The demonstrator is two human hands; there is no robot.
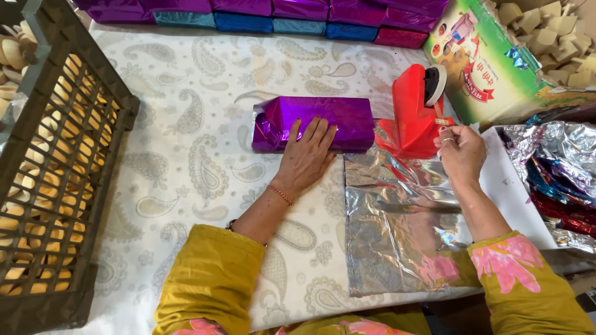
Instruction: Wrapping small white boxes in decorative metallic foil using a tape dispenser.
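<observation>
We look down from head height on a worktop (205, 155) covered by a white cloth with a grey paisley pattern

Our left hand (305, 156) lies flat, palm down and fingers spread, on the near edge of a box wrapped in shiny purple foil (313, 121), which sits near the middle of the worktop; nothing is clasped in that grip, it only presses on the wrapping. A thin red-bead bracelet circles the left wrist

At three o'clock from the box stands a red tape dispenser (413, 115), touching the far edge of a silver foil sheet (397, 223) that lies flat on the worktop and runs back towards six o'clock. Our right hand (460, 151) is just beside the dispenser's right side, its grip narrow, thumb and fingertips pinched together by the dispenser's cutting end; we cannot tell whether a strip of tape is between them

At twelve o'clock, along the far edge, a row of wrapped boxes (279, 13) in purple, blue and pink foil is stacked. At nine o'clock a dark plastic crate (62, 161) holds pale round wooden pieces. At one o'clock a printed green carton (490, 68) holds pale wooden blocks, and at three o'clock a heap of crumpled foil sheets (559, 167) in silver, blue and red lies

Both sleeves are mustard yellow with pink flowers
</observation>
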